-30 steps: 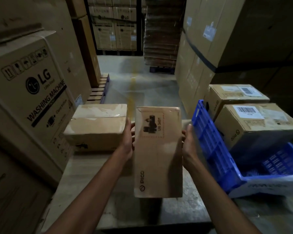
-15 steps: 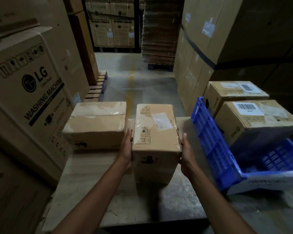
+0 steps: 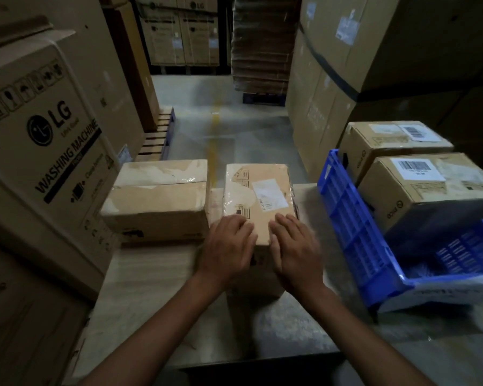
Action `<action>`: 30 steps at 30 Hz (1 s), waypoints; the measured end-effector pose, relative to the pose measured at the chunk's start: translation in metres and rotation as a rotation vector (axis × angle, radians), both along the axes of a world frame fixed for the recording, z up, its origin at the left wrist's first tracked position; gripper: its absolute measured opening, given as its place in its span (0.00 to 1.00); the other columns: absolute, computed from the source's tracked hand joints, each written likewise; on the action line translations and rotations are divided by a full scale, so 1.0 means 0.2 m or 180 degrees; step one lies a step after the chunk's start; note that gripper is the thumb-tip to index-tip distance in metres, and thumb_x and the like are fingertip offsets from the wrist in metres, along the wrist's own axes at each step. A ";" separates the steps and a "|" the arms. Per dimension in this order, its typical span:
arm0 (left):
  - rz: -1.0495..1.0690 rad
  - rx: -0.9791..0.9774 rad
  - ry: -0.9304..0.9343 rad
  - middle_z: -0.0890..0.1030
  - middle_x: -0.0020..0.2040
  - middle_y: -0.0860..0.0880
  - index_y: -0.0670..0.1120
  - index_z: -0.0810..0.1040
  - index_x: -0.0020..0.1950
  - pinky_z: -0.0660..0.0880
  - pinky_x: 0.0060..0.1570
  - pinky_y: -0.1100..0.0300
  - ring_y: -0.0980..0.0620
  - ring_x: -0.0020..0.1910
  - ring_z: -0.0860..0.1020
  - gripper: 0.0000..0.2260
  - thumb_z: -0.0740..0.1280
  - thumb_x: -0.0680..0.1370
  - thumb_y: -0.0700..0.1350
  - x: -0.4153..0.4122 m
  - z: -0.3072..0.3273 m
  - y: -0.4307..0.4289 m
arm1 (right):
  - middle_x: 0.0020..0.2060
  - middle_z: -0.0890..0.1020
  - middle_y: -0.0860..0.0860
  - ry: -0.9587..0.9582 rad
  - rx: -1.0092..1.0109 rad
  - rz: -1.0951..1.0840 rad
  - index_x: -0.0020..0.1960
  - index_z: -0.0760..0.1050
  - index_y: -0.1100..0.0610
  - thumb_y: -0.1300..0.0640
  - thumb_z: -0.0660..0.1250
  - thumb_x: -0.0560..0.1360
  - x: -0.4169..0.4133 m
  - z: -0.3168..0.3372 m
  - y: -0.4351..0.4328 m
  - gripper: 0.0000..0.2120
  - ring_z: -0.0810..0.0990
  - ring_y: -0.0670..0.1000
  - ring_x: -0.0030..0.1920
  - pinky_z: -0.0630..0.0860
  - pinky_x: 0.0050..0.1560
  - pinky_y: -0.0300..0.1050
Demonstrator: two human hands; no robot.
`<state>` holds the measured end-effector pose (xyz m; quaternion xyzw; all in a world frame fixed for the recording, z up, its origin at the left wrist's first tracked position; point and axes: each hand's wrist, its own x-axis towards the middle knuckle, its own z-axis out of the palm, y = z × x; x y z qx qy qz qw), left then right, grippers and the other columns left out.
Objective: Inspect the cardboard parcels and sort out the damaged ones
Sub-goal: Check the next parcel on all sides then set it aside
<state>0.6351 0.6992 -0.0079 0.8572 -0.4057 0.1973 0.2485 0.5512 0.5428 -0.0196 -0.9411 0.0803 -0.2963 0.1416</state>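
Observation:
A brown cardboard parcel with a white label and clear tape stands on the table in the middle of the view. My left hand and my right hand lie flat on its near top edge, fingers straight and pointing away from me. A second, crumpled and taped parcel sits just to its left, close beside it. Two more parcels with barcode labels stand at the right.
A blue plastic crate sits at the table's right, with the nearer barcode parcel resting in it. A large LG washing machine carton walls the left side. Tall cartons stand at the right. A floor aisle runs ahead.
The parcel was held tilted up between both hands, then turned and set down on the table. Both hands have moved from its sides onto its top.

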 end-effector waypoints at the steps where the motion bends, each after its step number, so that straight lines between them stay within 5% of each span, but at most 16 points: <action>1: -0.0027 0.0011 -0.0015 0.77 0.48 0.45 0.43 0.79 0.48 0.74 0.48 0.48 0.46 0.48 0.75 0.10 0.61 0.80 0.46 0.02 0.04 -0.01 | 0.60 0.81 0.55 0.0110 -0.0044 -0.0001 0.58 0.80 0.57 0.49 0.55 0.81 0.00 0.03 -0.01 0.19 0.78 0.56 0.62 0.75 0.61 0.56; 4: -0.0133 0.0270 0.0239 0.77 0.51 0.43 0.43 0.76 0.46 0.76 0.51 0.45 0.46 0.51 0.75 0.06 0.64 0.78 0.45 0.09 0.13 -0.06 | 0.54 0.78 0.51 0.0553 -0.0340 -0.0083 0.53 0.76 0.53 0.47 0.57 0.79 0.07 0.17 -0.05 0.14 0.77 0.53 0.54 0.73 0.55 0.54; 6: -0.0067 0.0557 0.0628 0.74 0.67 0.40 0.43 0.76 0.55 0.68 0.70 0.43 0.41 0.70 0.70 0.09 0.62 0.81 0.48 0.12 0.15 -0.10 | 0.64 0.76 0.54 0.1008 -0.0371 -0.0005 0.63 0.75 0.53 0.45 0.55 0.80 0.13 0.22 -0.07 0.19 0.75 0.56 0.64 0.73 0.62 0.56; 8: 0.0088 0.0864 0.0878 0.64 0.78 0.42 0.46 0.71 0.68 0.53 0.77 0.48 0.43 0.79 0.57 0.16 0.57 0.84 0.52 0.14 0.14 -0.12 | 0.76 0.67 0.56 0.1467 -0.0400 0.0147 0.76 0.67 0.53 0.41 0.46 0.81 0.16 0.22 -0.08 0.29 0.63 0.57 0.77 0.62 0.76 0.56; 10: 0.0127 0.0957 0.0919 0.62 0.79 0.44 0.47 0.68 0.72 0.52 0.77 0.50 0.44 0.79 0.56 0.19 0.55 0.84 0.54 0.14 0.13 -0.12 | 0.78 0.64 0.56 0.1600 -0.0406 0.0198 0.78 0.63 0.54 0.39 0.40 0.80 0.17 0.21 -0.08 0.34 0.59 0.55 0.79 0.55 0.79 0.54; 13: 0.0114 0.0945 0.0667 0.72 0.67 0.44 0.47 0.72 0.65 0.65 0.66 0.52 0.44 0.67 0.69 0.15 0.56 0.83 0.52 0.16 0.19 -0.13 | 0.67 0.75 0.54 0.1428 -0.0583 0.0098 0.67 0.72 0.53 0.42 0.48 0.81 0.19 0.23 -0.07 0.24 0.73 0.55 0.68 0.69 0.68 0.52; 15: 0.0173 0.1140 0.0513 0.72 0.65 0.43 0.47 0.72 0.63 0.68 0.62 0.52 0.46 0.63 0.69 0.14 0.55 0.83 0.52 0.21 0.23 -0.17 | 0.60 0.76 0.53 0.1450 -0.0654 -0.0042 0.62 0.72 0.52 0.43 0.53 0.82 0.25 0.29 -0.08 0.17 0.75 0.53 0.59 0.72 0.59 0.52; 19: 0.0140 0.1250 0.0858 0.51 0.82 0.44 0.53 0.60 0.79 0.50 0.78 0.46 0.46 0.81 0.48 0.22 0.50 0.85 0.53 0.34 0.22 -0.23 | 0.75 0.66 0.59 0.1582 -0.0428 0.0074 0.74 0.64 0.51 0.47 0.53 0.84 0.40 0.30 -0.11 0.21 0.65 0.58 0.74 0.65 0.71 0.57; 21: 0.0153 0.1250 0.1020 0.51 0.82 0.45 0.54 0.57 0.80 0.48 0.78 0.44 0.48 0.81 0.47 0.23 0.48 0.85 0.55 0.42 0.16 -0.24 | 0.79 0.60 0.58 0.1684 -0.0305 0.0203 0.80 0.58 0.52 0.47 0.48 0.86 0.44 0.28 -0.11 0.24 0.58 0.58 0.79 0.57 0.77 0.56; 26: 0.0257 -0.0381 0.1671 0.66 0.77 0.48 0.49 0.70 0.74 0.61 0.75 0.43 0.49 0.77 0.61 0.18 0.57 0.84 0.48 0.42 0.12 -0.24 | 0.73 0.71 0.57 0.1389 -0.0231 0.0171 0.72 0.70 0.55 0.46 0.49 0.84 0.42 0.25 -0.13 0.23 0.68 0.56 0.74 0.66 0.74 0.55; 30: 0.0225 -0.1014 0.2078 0.56 0.81 0.47 0.51 0.68 0.76 0.63 0.75 0.46 0.47 0.78 0.60 0.20 0.61 0.83 0.44 0.36 0.15 -0.33 | 0.58 0.81 0.53 0.1011 -0.0077 0.0266 0.60 0.80 0.55 0.53 0.62 0.81 0.30 0.30 -0.21 0.12 0.79 0.55 0.59 0.76 0.60 0.52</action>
